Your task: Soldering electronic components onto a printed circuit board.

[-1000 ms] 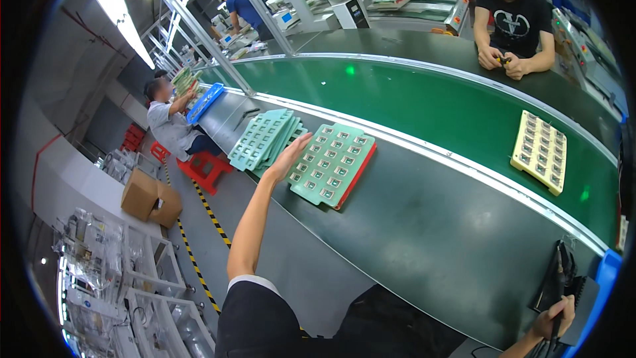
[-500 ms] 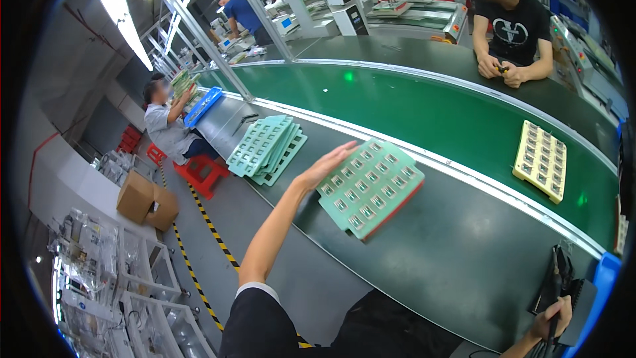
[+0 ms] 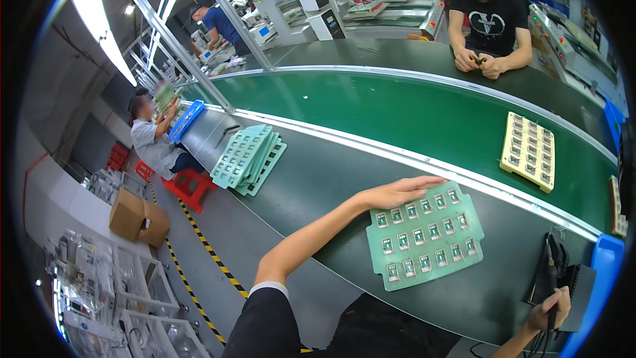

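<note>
A pale green tray (image 3: 427, 238) with rows of small circuit boards in its slots lies on the dark bench in front of me. My left hand (image 3: 401, 193) rests along the tray's far left edge, fingers stretched out and touching it. At the lower right, my right hand (image 3: 554, 308) is closed around a black corded soldering iron (image 3: 552, 285). The iron stands next to a black holder (image 3: 560, 258); its tip cannot be made out.
Several green trays (image 3: 245, 159) are stacked at the bench's left. A yellow tray (image 3: 529, 151) of parts sits on the green conveyor (image 3: 397, 113). A blue bin (image 3: 606, 258) borders the right side. One person (image 3: 490, 26) works opposite, another (image 3: 156, 132) sits at left.
The green tray has moved right and nearer, turned, and now lies flatter, with my left hand still along its edge. My right hand remains on the soldering iron. The view has shifted slightly.
</note>
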Motion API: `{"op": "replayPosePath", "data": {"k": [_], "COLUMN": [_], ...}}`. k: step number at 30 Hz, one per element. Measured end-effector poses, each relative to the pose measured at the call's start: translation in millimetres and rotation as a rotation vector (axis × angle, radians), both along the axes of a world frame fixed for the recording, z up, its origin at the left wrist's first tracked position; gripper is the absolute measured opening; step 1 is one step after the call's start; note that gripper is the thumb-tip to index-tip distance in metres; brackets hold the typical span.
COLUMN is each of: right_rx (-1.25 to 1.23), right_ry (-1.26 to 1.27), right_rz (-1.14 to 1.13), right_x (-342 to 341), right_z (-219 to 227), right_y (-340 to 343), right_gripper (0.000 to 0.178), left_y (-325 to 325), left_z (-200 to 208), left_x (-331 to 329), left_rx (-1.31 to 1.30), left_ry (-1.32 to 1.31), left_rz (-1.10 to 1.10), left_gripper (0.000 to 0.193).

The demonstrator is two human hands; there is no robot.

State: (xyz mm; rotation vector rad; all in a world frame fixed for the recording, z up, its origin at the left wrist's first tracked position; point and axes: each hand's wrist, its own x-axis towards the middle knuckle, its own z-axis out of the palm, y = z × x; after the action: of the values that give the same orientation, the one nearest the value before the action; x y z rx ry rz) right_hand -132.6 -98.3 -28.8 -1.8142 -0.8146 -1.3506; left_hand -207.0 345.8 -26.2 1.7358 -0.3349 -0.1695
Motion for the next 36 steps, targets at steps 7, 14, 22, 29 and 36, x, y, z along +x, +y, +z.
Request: {"op": "replayPosePath", "data": {"k": [7, 14, 22, 29, 36], "right_rx": [0.070, 0.066, 0.043, 0.096, 0.120], "right_ry": [0.020, -0.010, 0.054, 0.112, 0.144], "right_rz": [0.059, 0.006, -0.045, -0.056, -0.040], "right_x": [-6.7, -9.1, -6.5, -2.7, -2.3], "right_z": [-11.5, -13.3, -19.3, -32.0, -37.4], "right_y": [34.6, 46.5, 22.1, 9.5, 8.3], "right_gripper": [0.004, 0.004, 0.009, 0.010, 0.012], "left_y": [5.9, -0.8, -4.6, -3.9, -2.1], "left_z": [-8.6, -10.1, -5.7, -17.3, -22.7], "left_x": [28.0, 35.4, 38.2, 39.2, 39.5], "left_rx": [-0.029, -0.122, -0.211, -0.320, -0.339], "left_ry": [0.009, 0.085, 0.063, 0.047, 0.069], "left_rz": [-0.186, -0.213, -0.207, -0.218, -0.192], "left_gripper": [0.047, 0.044, 0.044, 0.047, 0.046]}}
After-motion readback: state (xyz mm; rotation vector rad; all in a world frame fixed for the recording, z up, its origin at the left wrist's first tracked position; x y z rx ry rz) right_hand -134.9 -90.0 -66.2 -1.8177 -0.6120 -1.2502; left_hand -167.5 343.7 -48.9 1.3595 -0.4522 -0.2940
